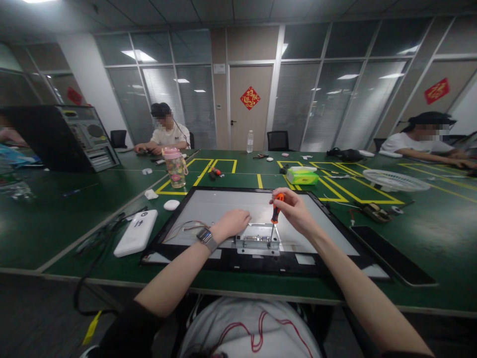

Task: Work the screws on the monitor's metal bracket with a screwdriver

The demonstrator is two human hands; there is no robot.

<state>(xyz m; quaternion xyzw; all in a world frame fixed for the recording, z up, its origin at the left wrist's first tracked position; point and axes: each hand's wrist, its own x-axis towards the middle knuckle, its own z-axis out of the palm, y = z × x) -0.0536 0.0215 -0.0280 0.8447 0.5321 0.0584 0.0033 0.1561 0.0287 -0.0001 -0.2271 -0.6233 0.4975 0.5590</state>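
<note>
My right hand [292, 206] is closed around the handle of an orange and black screwdriver [276, 213]. The screwdriver stands nearly upright, its tip at the right end of a silver metal bracket [259, 251]. My left hand [234, 223], with a watch on the wrist, has its fingers curled down at the bracket's back left edge; the fingertips are partly hidden. Beneath both hands lies a large flat display panel [203, 204] with a black frame and a pale surface. Thin coloured wires [190, 226] run across its left side.
Left of the panel are a white box-like device [136, 232], black cables [102, 233] and a pink-lidded bottle [174, 169]. On the right lie a black phone-like slab [393, 254], a green packet [302, 175] and a white fan grille [395, 180]. Two people sit across the table.
</note>
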